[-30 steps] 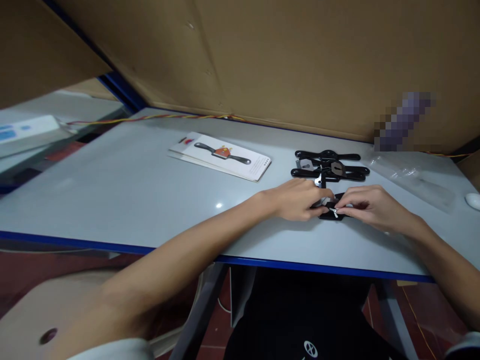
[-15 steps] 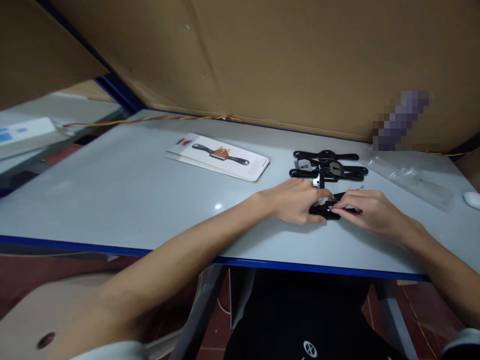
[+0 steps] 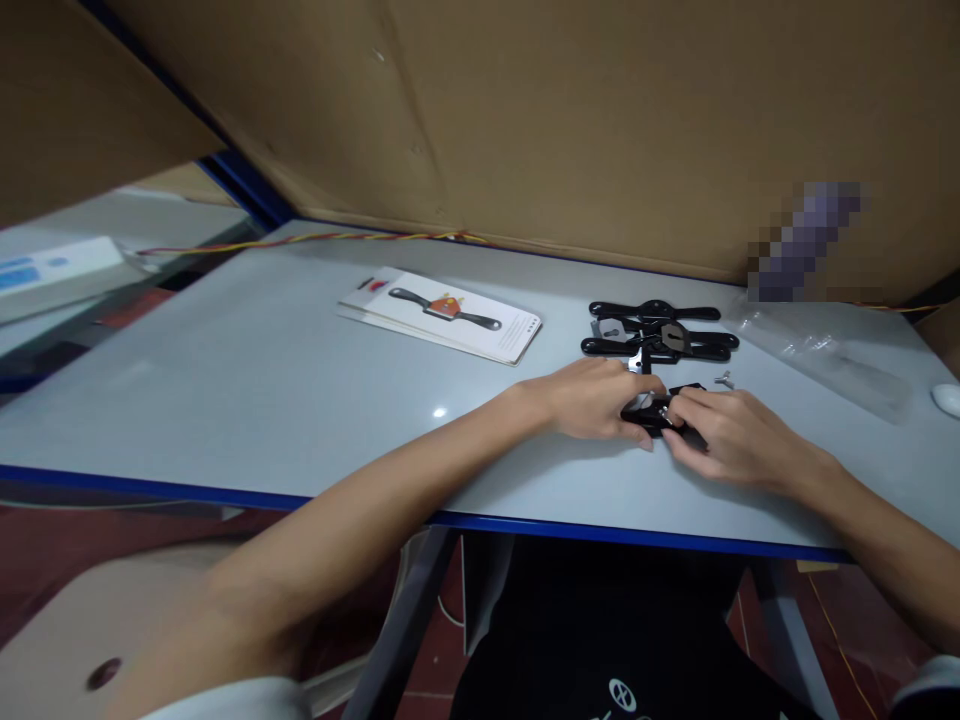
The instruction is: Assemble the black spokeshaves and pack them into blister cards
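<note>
A black two-handled tool body (image 3: pixel 651 416) lies near the front edge of the table, between both hands. My left hand (image 3: pixel 596 402) grips its left end, thumb in front and fingers behind. At its middle, my right hand (image 3: pixel 720 430) has its fingers closed on a small silvery screw (image 3: pixel 667 414); the hand partly covers the tool's right handle. Just behind lie several black tools (image 3: pixel 654 312) with grey metal blades (image 3: pixel 675 339). Small silvery screws (image 3: pixel 724 380) rest on the table behind my right hand.
Printed cards (image 3: pixel 450 312) showing the tool lie left of centre on the white table (image 3: pixel 225 400). A clear plastic bag (image 3: pixel 825 355) is at the right, with a white object (image 3: pixel 946 400) beyond it. A brown board (image 3: pixel 525 130) stands behind.
My right hand has shifted slightly left, and its fingers are now more curled over the tool's middle. The small screws behind it show more fully. My left hand keeps its place.
</note>
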Tool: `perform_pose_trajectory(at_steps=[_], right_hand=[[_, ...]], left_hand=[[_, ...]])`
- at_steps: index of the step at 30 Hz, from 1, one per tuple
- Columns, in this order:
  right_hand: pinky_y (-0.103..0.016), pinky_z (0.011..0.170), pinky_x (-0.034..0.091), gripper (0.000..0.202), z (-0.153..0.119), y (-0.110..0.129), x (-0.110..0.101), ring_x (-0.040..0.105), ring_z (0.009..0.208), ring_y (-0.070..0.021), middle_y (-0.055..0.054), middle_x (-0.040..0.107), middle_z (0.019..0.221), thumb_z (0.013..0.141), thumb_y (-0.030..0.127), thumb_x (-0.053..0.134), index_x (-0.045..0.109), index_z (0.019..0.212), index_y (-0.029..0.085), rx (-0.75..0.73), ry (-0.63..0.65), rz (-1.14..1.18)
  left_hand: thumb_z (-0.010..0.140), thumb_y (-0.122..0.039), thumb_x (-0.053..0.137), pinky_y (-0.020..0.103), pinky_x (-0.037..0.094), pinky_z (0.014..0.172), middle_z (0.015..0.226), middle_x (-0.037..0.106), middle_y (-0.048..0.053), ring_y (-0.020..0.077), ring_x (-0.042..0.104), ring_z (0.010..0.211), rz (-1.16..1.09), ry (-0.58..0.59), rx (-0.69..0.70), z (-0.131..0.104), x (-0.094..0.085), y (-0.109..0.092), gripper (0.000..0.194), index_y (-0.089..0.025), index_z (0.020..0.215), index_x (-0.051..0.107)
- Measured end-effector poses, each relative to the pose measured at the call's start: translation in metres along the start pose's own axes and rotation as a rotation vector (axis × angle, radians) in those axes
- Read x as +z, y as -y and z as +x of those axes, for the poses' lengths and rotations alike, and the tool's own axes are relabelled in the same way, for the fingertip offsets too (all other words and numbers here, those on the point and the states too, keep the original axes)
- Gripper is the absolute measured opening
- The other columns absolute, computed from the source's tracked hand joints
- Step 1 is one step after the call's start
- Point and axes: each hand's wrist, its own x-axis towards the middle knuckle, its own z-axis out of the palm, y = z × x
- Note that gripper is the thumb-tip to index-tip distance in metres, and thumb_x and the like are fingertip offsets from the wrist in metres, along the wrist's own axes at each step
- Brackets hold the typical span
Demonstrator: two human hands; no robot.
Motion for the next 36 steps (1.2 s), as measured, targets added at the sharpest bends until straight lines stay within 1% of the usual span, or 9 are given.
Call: perform_pose_trajectory(at_steps=[3, 6, 8, 14, 17, 20, 25, 30, 36], right_hand=[[-0.032, 0.058, 0.041, 0.016, -0.001, -0.005, -0.007, 0.059, 0.061, -0.0166, -0.007, 0.073, 0.084, 0.099, 0.022, 0.054, 0.069, 0.098, 0.018, 0.021, 0.009, 0.078], [-0.031, 0.060, 0.045, 0.027, -0.002, -0.011, -0.007, 0.065, 0.069, -0.0182, -0.008, 0.076, 0.093, 0.103, 0.024, 0.052, 0.070, 0.123, 0.020, -0.006, -0.029, 0.110], [-0.031, 0.062, 0.047, 0.032, -0.003, -0.014, -0.005, 0.068, 0.073, -0.0183, -0.008, 0.077, 0.097, 0.105, 0.023, 0.050, 0.071, 0.129, 0.021, -0.062, -0.030, 0.100], [-0.030, 0.064, 0.050, 0.028, -0.003, -0.016, -0.002, 0.064, 0.069, -0.0160, -0.008, 0.076, 0.096, 0.106, 0.024, 0.051, 0.074, 0.122, 0.019, -0.079, -0.054, 0.149], [-0.031, 0.060, 0.046, 0.023, -0.002, -0.015, 0.001, 0.059, 0.063, -0.0152, -0.006, 0.073, 0.085, 0.107, 0.027, 0.054, 0.075, 0.104, 0.018, -0.028, -0.108, 0.132], [-0.032, 0.057, 0.041, 0.032, 0.000, -0.012, 0.006, 0.056, 0.061, -0.0153, -0.005, 0.069, 0.077, 0.108, 0.029, 0.051, 0.071, 0.084, 0.019, 0.010, -0.100, 0.085], [-0.033, 0.058, 0.035, 0.037, 0.003, -0.006, 0.008, 0.053, 0.059, -0.0151, -0.004, 0.065, 0.069, 0.107, 0.030, 0.050, 0.067, 0.076, 0.020, -0.006, -0.046, 0.094], [-0.032, 0.056, 0.032, 0.027, 0.002, -0.005, 0.003, 0.051, 0.057, -0.0135, -0.002, 0.065, 0.068, 0.101, 0.024, 0.055, 0.066, 0.078, 0.019, -0.038, -0.049, 0.141], [-0.030, 0.055, 0.034, 0.019, 0.001, -0.009, 0.004, 0.057, 0.062, -0.0143, -0.004, 0.070, 0.080, 0.104, 0.026, 0.056, 0.072, 0.102, 0.016, -0.055, -0.133, 0.057]], left_hand=[[0.096, -0.056, 0.067, 0.032, 0.036, 0.064, 0.080, 0.071, 0.004, 0.0206, 0.062, 0.069, -0.024, 0.000, 0.024, -0.002, -0.002, 0.001, 0.050, -0.019, 0.129, 0.070], [0.099, -0.046, 0.060, 0.032, 0.036, 0.064, 0.081, 0.072, 0.004, 0.0187, 0.059, 0.066, -0.041, -0.007, 0.046, -0.003, -0.004, 0.002, 0.036, -0.018, 0.118, 0.071], [0.096, -0.046, 0.064, 0.032, 0.036, 0.063, 0.081, 0.072, 0.004, 0.0184, 0.058, 0.065, -0.040, -0.015, 0.039, -0.003, -0.004, 0.003, 0.034, -0.018, 0.114, 0.071], [0.091, -0.051, 0.071, 0.031, 0.032, 0.063, 0.079, 0.070, 0.003, 0.0170, 0.055, 0.064, -0.032, -0.012, -0.010, -0.003, -0.005, 0.003, 0.035, -0.019, 0.106, 0.071], [0.090, -0.051, 0.073, 0.031, 0.032, 0.063, 0.077, 0.069, 0.002, 0.0167, 0.054, 0.063, -0.043, -0.006, -0.039, -0.003, -0.006, 0.001, 0.033, -0.019, 0.100, 0.070], [0.089, -0.050, 0.076, 0.031, 0.032, 0.064, 0.074, 0.067, 0.001, 0.0163, 0.052, 0.063, -0.077, 0.007, -0.069, -0.002, -0.006, 0.000, 0.033, -0.020, 0.097, 0.068], [0.088, -0.046, 0.077, 0.031, 0.033, 0.064, 0.073, 0.066, 0.000, 0.0166, 0.053, 0.063, -0.121, 0.016, -0.077, 0.000, -0.005, -0.001, 0.032, -0.019, 0.102, 0.066], [0.087, -0.045, 0.079, 0.030, 0.032, 0.064, 0.072, 0.065, 0.000, 0.0159, 0.053, 0.063, -0.128, 0.033, -0.093, 0.000, -0.006, -0.003, 0.032, -0.018, 0.100, 0.066], [0.088, -0.046, 0.079, 0.030, 0.033, 0.066, 0.077, 0.069, 0.002, 0.0154, 0.054, 0.065, -0.133, 0.036, -0.100, 0.000, -0.005, -0.002, 0.031, -0.018, 0.097, 0.069]])
